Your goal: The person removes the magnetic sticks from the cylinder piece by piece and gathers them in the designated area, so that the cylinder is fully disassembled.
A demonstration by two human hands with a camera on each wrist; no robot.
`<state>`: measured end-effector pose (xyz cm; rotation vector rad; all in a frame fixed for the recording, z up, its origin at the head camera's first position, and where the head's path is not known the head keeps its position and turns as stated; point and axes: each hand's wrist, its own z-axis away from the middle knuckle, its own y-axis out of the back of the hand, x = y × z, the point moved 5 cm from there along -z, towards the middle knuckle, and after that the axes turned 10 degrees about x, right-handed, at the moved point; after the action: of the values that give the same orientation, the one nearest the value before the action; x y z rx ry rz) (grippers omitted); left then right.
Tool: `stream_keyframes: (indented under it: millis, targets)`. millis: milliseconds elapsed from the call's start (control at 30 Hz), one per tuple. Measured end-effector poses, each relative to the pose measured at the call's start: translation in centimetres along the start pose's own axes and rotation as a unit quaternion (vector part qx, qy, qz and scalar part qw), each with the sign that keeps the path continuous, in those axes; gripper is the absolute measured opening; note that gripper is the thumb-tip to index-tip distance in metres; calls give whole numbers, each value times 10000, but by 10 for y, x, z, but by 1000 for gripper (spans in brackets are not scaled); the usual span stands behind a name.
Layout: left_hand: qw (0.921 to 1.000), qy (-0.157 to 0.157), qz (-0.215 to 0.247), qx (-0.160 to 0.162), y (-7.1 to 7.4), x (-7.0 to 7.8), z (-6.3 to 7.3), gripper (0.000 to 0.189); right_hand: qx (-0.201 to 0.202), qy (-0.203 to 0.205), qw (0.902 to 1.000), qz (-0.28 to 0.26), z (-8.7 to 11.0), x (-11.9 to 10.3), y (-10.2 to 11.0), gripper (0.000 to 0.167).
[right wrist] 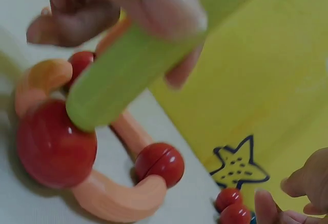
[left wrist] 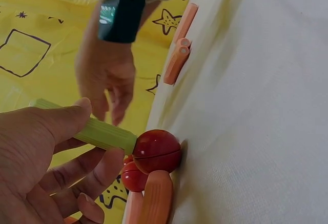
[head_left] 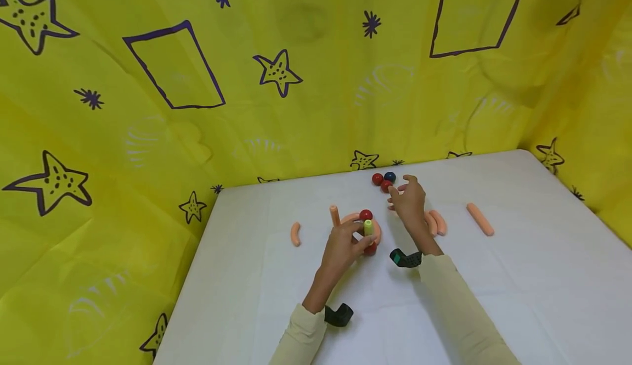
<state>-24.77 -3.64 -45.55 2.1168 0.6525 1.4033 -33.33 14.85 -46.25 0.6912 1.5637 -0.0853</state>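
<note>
My left hand (head_left: 340, 248) pinches a light green ribbed stick (left wrist: 105, 134) between thumb and fingers. The stick's lower end meets a red ball (right wrist: 56, 144) at the near side of a ring of curved peach sticks (right wrist: 120, 201) and red balls. Another red ball (head_left: 366, 215) sits on the ring's far side, and an orange stick (head_left: 334, 215) stands upright at its left. Farther back, my right hand (head_left: 410, 203) has its fingers spread beside two loose red balls (head_left: 377, 179) and a blue ball (head_left: 390, 177), with nothing seen in its grasp.
A short curved stick (head_left: 295, 234) lies left of the ring. Two curved sticks (head_left: 438, 223) lie partly behind the right wrist, with a straight orange stick (head_left: 480, 219) farther right. A yellow patterned cloth (head_left: 316, 123) hangs behind the white table (head_left: 237, 277).
</note>
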Motion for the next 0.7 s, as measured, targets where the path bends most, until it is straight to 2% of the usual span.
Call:
stream_keyframes:
  millis: [100,167,233,333,433,533,600,700]
  targets:
    - [10000,-26,-13,11,0,-2,1,23,92,689,9975,134,9,-19,6,46]
    - [9999,-98,-17,28,0,-3,1,22,-32,1171,9929,187,15,-30,8,39]
    - [9998,-193,-9,40,0,-3,1,21,-363,1540,9874,58,22,-40,9,35]
    - [9996,-292,33,3,0,-4,1,20,-1208,1840,9754,-161,32,-52,10,34]
    - [9993,-379,38,-47,1,-3,0,20,-2070,2229,9524,-173,45,-62,12,28]
    - [9992,-387,88,-83,2,-3,0,19,-2794,2731,9205,-62,57,-68,15,21]
    - [9992,-363,73,-126,3,-4,1,19,-3125,2942,9032,-34,63,-69,17,18]
    - [9994,-276,22,-217,2,-6,2,19,-3424,3096,8871,-7,69,-68,19,19]
